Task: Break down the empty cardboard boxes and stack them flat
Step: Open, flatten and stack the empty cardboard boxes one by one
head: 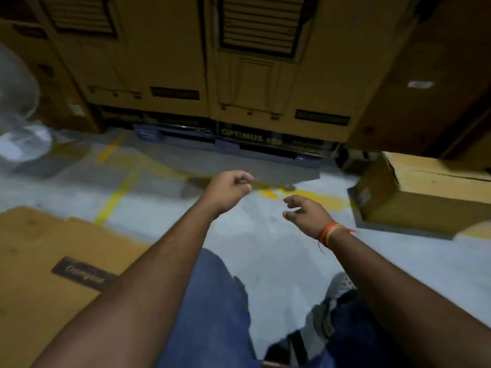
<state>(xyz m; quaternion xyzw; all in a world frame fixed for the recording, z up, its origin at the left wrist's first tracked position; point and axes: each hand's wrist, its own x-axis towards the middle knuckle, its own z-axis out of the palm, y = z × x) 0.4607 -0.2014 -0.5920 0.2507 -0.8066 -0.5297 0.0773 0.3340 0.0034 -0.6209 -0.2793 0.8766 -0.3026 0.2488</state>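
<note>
Cardboard, one sheet flat, one box waiting, both hands free between them.
Flattened cardboard (53, 261) lies on the floor at left, likely the start of the stack; left hand (228, 189) hangs with fingers loosely curled, holding nothing, right hand (305, 211) half-open and empty, seemingly reaching toward the unbroken cardboard box (425, 195) on the floor at right.
</note>
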